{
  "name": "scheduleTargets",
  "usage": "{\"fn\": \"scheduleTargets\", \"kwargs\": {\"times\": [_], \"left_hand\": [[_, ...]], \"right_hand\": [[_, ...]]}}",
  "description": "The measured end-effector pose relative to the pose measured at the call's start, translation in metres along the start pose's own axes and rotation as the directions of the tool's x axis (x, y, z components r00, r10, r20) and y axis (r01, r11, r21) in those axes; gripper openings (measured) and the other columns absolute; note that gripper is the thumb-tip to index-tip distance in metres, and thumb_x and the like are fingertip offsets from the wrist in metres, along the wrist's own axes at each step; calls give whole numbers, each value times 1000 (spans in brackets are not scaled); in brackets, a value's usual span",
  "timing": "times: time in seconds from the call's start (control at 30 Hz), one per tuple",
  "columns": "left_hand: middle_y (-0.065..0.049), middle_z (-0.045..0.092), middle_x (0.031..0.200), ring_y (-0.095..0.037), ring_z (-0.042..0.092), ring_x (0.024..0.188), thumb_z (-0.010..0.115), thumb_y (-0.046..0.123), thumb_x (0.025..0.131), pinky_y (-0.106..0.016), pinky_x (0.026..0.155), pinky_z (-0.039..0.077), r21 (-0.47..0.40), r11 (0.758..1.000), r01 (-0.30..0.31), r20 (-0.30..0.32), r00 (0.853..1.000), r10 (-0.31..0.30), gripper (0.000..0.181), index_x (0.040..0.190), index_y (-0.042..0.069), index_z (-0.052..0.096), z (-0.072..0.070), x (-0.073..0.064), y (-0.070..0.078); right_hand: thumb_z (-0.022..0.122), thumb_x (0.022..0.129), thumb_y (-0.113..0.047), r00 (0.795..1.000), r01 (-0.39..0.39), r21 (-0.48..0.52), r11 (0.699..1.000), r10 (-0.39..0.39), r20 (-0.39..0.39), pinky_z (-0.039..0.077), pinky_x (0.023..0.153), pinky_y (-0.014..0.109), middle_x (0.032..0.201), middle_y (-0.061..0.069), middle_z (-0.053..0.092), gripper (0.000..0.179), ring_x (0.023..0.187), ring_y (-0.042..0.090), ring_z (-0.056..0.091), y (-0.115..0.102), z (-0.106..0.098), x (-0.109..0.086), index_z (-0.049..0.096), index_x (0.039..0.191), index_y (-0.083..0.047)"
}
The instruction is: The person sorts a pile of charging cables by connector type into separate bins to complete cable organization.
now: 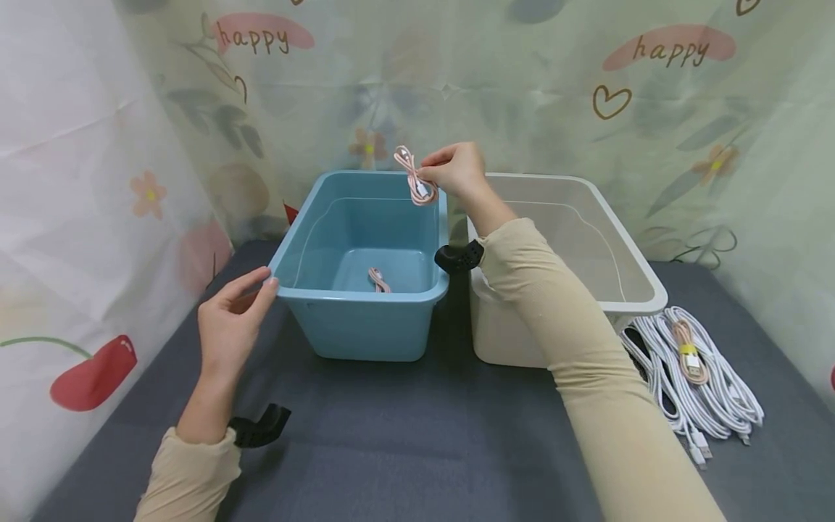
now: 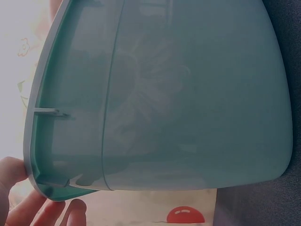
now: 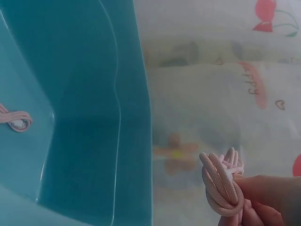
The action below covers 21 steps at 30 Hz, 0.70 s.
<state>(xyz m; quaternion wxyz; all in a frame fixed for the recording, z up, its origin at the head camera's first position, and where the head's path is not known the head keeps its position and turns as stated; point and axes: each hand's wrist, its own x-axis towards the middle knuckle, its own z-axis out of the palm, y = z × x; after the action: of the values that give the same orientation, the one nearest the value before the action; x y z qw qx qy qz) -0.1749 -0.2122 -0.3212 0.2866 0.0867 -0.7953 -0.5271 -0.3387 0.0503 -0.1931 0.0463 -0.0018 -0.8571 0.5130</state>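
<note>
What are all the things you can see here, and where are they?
Blue bin: one, blue, left of the white bin on the grey cloth.
White bin: one, white, right of the blue bin.
Pink cable in bin: one, pink, coiled on the blue bin's floor.
Held pink cable: one, pink, coiled, above the blue bin's far rim.
White cables: a pile, white, right of the white bin, with one pink cable on top.
Left hand: touches the blue bin's near left corner.
Right hand: pinches the held pink cable.
</note>
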Motion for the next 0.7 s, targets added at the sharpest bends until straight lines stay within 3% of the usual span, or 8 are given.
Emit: {"fn": "scheduleTargets", "kwargs": {"times": [0.33, 0.57, 0.7], "left_hand": [[-4, 66, 119, 14, 60, 79, 68, 28, 85, -6, 64, 47, 1, 1000, -4, -5, 1000, 4, 34, 117, 17, 67, -1, 0, 0], [-5, 66, 120, 14, 59, 79, 68, 27, 85, -5, 65, 46, -5, 1000, -7, 2, 1000, 7, 35, 118, 16, 67, -1, 0, -1], [-6, 66, 119, 14, 59, 79, 68, 27, 85, -5, 66, 47, -9, 1000, -13, 3, 1000, 13, 35, 117, 15, 67, -1, 0, -1]], "right_hand": [[71, 82, -13, 999, -35, -32, 999, 34, -41, 45, 63, 16, 70, -6, 58, 19, 70, 6, 54, 3, 14, 13, 73, 99, -6], [72, 80, -11, 996, -61, -36, 997, 59, -73, 46, 62, 17, 77, -1, 63, 15, 71, 9, 55, 10, 24, 20, 74, 94, -7], [72, 79, -9, 993, -88, -46, 995, 85, -80, 49, 63, 19, 69, -2, 60, 13, 65, 9, 55, 15, 29, 24, 74, 92, -7]]}}
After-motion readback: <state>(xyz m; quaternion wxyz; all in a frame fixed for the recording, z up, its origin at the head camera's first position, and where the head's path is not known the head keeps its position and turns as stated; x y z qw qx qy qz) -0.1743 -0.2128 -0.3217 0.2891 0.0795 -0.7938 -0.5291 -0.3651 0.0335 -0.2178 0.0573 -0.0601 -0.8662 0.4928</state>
